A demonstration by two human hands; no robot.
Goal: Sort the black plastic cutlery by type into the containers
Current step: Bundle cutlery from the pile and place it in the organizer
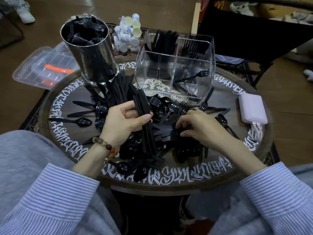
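— What's the surface?
— A round dark wooden table [220, 182] ringed with white painted lettering, glossy black plastic cutlery [171, 114] heaped at its middle.

— Containers?
— A ribbed clear plastic divided bin [174, 72] holding some pieces at the back, beside a tall shiny steel cylinder [91, 53].

— The hands?
— The left hand [125, 122] curls round a bundle of flat black knives [145, 119], thumb pressing them. The right hand [201, 126] pinches pieces in the heap with bent fingertips.

The left hand [125, 122] grips a bundle of long black plastic knives [144, 116] between thumb and curled fingers. The right hand [201, 128] pinches flat black plastic knives [164, 133] in the pile just beyond its fingertips.
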